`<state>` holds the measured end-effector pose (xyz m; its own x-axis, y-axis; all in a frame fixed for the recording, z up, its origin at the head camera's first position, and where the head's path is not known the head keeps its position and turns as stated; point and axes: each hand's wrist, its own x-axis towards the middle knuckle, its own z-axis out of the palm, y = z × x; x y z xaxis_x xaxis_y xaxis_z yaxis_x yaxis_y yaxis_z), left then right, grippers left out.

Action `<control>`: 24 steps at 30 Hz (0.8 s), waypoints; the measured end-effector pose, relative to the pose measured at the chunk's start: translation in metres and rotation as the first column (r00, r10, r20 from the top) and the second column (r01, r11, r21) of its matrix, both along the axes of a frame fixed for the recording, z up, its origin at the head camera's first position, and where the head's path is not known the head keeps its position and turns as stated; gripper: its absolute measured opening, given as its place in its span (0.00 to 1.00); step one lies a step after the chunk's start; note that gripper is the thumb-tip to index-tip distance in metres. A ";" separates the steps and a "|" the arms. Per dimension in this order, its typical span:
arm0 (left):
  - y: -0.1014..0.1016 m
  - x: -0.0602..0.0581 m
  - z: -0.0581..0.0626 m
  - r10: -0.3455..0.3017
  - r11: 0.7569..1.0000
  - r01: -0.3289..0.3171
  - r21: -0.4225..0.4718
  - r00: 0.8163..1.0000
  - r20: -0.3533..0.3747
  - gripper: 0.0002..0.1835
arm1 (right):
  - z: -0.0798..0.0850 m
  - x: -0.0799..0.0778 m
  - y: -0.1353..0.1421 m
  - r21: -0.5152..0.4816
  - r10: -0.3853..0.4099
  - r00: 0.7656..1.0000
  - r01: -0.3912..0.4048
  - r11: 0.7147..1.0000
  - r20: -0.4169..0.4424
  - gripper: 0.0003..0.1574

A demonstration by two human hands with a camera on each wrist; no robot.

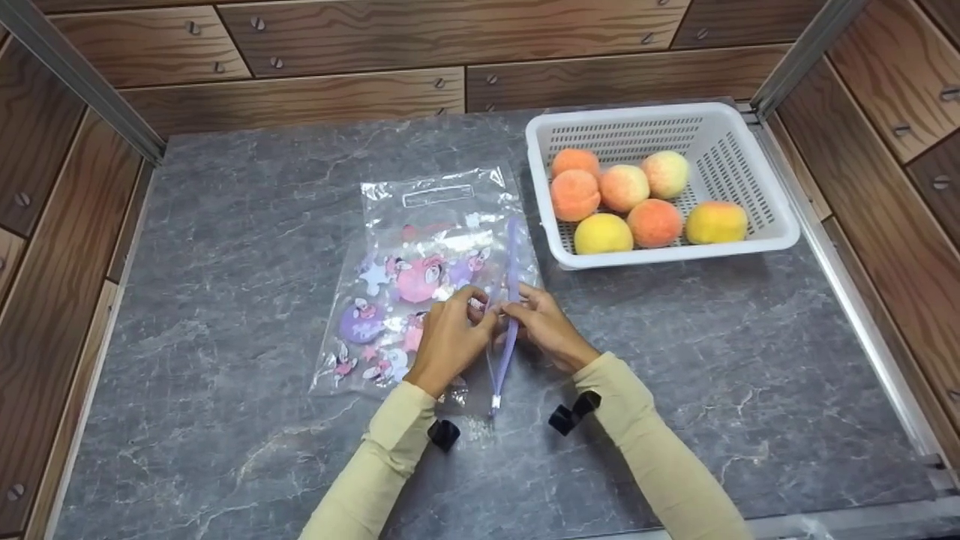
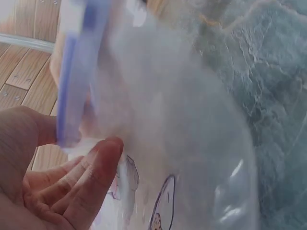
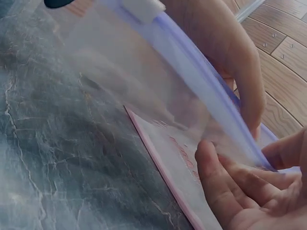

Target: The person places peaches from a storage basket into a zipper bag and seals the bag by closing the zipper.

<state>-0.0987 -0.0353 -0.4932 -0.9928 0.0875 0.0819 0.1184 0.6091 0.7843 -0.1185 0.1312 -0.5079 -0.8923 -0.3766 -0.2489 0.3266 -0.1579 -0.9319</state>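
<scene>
A clear plastic slider zip bag (image 1: 420,277) with pink and purple cartoon prints lies on the grey marbled table. Its purple zip edge (image 1: 513,262) runs along the right side, lifted toward the hands, and the white slider (image 1: 496,401) sits at the near end. Between the hands the two zip strips stand apart. My left hand (image 1: 457,337) pinches the strip on the bag's printed side; in the left wrist view its thumb (image 2: 45,129) meets the purple edge. My right hand (image 1: 551,326) pinches the other strip, its fingers (image 3: 213,177) against the clear film.
At the back right stands a white perforated plastic basket (image 1: 675,257) holding several peaches (image 1: 625,187). Wood-patterned panels (image 1: 345,37) wall the table on its back and sides, with metal rails (image 1: 847,300) at the edges.
</scene>
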 end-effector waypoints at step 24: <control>-0.044 -0.007 0.015 0.130 0.989 -0.124 0.082 0.990 -0.063 0.08 | -0.007 -0.003 0.020 0.215 -0.186 0.973 0.212 0.954 -0.135 0.18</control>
<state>-0.1056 -0.0796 -0.4786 -0.9873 -0.0481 0.1514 0.0989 0.5600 0.8226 -0.1216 0.1516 -0.5150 -0.9703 -0.1343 -0.2015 0.2020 0.0100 -0.9793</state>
